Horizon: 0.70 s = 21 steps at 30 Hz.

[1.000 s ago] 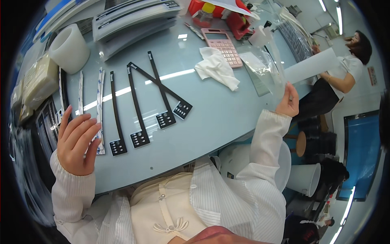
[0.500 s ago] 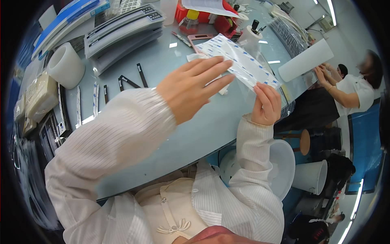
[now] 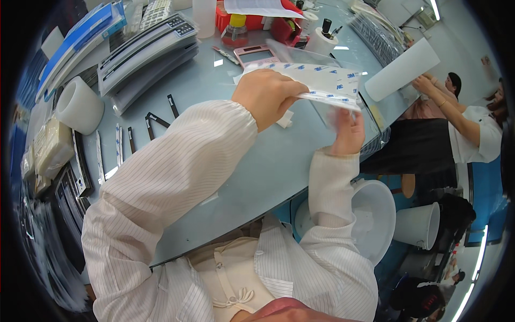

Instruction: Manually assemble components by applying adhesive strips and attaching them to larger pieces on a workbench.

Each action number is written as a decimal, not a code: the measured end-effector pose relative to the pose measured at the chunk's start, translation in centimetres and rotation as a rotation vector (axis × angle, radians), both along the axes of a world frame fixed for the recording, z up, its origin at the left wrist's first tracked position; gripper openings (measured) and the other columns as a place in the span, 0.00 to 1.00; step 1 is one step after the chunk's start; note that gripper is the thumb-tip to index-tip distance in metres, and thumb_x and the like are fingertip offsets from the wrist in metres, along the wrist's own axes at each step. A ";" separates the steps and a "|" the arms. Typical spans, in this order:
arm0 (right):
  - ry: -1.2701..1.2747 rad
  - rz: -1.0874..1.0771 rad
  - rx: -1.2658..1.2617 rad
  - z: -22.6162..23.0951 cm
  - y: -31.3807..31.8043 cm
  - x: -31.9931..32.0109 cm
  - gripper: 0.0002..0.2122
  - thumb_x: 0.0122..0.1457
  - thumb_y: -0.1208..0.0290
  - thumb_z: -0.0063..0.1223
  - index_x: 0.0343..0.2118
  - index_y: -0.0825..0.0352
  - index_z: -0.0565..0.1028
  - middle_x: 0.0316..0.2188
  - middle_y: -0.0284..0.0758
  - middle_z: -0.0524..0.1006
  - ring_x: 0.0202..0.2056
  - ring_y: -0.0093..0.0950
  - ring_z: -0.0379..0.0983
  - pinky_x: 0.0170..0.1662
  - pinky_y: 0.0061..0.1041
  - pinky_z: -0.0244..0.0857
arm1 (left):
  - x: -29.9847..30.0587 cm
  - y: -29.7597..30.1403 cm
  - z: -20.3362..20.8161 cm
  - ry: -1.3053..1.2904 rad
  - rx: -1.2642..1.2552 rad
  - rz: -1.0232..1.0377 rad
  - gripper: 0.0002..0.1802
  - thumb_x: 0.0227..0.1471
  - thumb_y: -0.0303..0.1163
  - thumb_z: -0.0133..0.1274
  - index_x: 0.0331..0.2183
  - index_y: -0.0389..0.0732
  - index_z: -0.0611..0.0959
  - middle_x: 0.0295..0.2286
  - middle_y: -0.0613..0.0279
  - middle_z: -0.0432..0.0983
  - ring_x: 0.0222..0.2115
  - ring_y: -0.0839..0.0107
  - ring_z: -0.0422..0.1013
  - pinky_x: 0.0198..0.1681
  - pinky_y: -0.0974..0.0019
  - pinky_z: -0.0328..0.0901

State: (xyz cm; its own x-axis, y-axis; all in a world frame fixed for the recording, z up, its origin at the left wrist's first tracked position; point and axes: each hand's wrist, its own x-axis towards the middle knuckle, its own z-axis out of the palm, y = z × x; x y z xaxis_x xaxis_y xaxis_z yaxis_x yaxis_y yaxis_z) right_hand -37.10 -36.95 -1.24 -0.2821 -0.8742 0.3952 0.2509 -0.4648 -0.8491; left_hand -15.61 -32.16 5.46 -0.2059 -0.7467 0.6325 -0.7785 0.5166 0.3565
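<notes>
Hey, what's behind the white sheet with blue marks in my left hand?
Past the far edge of the white sheet, the screen end of a pink calculator shows. The rest is mostly covered, and anything else directly behind the sheet can't be seen.

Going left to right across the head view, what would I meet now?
White roll, stack of flat packets, left hand gripping a blue-marked sheet, right hand, long white cylinder, co-worker's white sleeve.
</notes>
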 end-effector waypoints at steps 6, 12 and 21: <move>0.228 0.036 0.100 1.9 1.8 1.1 0.10 0.61 0.70 0.60 0.41 0.70 0.79 0.26 0.31 0.79 0.25 0.18 0.71 0.28 0.18 0.64 | 0.8 -0.8 0.9 0.102 0.143 0.098 0.10 0.55 0.28 0.56 0.39 0.46 0.87 0.33 0.56 0.83 0.33 0.56 0.78 0.38 0.60 0.71; 0.154 -0.026 0.180 1.6 1.8 0.8 0.07 0.62 0.73 0.57 0.39 0.70 0.78 0.29 0.33 0.81 0.23 0.17 0.69 0.29 0.17 0.65 | 4.5 -1.1 2.7 0.515 0.123 0.141 0.11 0.59 0.35 0.54 0.39 0.42 0.85 0.25 0.55 0.80 0.25 0.68 0.74 0.33 0.66 0.68; 0.270 -0.080 -0.097 1.3 1.0 -4.9 0.07 0.65 0.75 0.52 0.43 0.70 0.73 0.37 0.39 0.82 0.28 0.20 0.76 0.31 0.17 0.69 | 11.1 5.8 6.8 0.298 -0.091 0.218 0.15 0.60 0.36 0.57 0.43 0.36 0.85 0.32 0.64 0.83 0.32 0.80 0.76 0.38 0.73 0.69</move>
State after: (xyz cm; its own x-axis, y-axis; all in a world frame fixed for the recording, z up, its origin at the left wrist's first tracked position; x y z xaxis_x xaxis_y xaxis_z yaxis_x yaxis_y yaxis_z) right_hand -42.04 -35.96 0.02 -0.2224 -0.8080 0.5456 -0.0188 -0.5560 -0.8310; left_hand -4.49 -26.34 12.30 0.1550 -0.6906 0.7064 -0.7426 0.3901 0.5444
